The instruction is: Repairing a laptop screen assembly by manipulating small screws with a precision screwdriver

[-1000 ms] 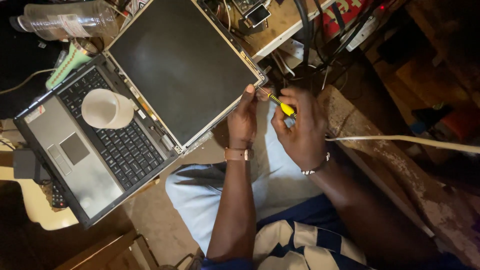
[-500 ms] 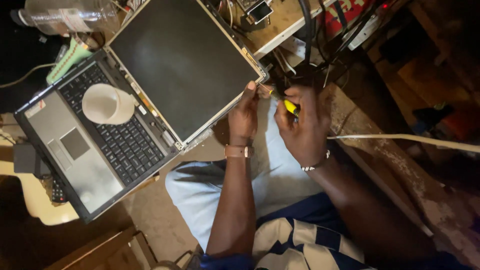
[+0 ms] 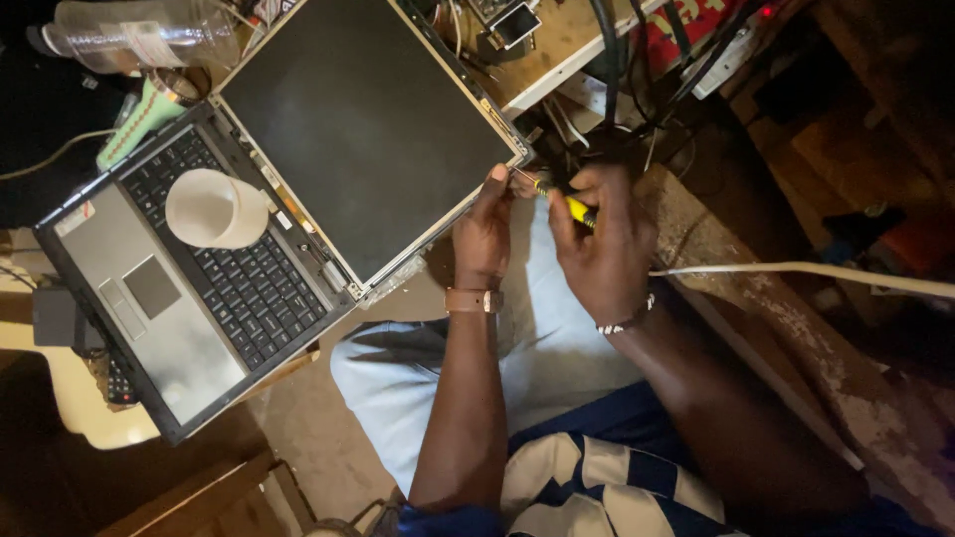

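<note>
**Screwdriver at screen corner**

Screwdriver [image 3: 575,207], yellow-handled, was pinched in the right hand [image 3: 602,249], tip just beyond the fingertips at the laptop screen [image 3: 368,129] corner. Left hand [image 3: 484,234] fingers pressed together against that corner. White cup [image 3: 214,209] sat well apart on the keyboard [image 3: 234,264].

Count, head view. Laptops: one [image 3: 249,239], open, bezel off the screen. White cups: one [image 3: 214,209], standing on the keyboard. Clear plastic bottles: one [image 3: 139,35], lying at the top left edge. Screwdrivers: one, yellow-handled [image 3: 575,207]. Hands: two, left hand [image 3: 484,234] and right hand [image 3: 602,244]. Wrist items: two, one brown strap [image 3: 473,299] on the left wrist, one bead bracelet [image 3: 627,320] on the right. White cables: one [image 3: 796,270], running to the right edge.
</note>
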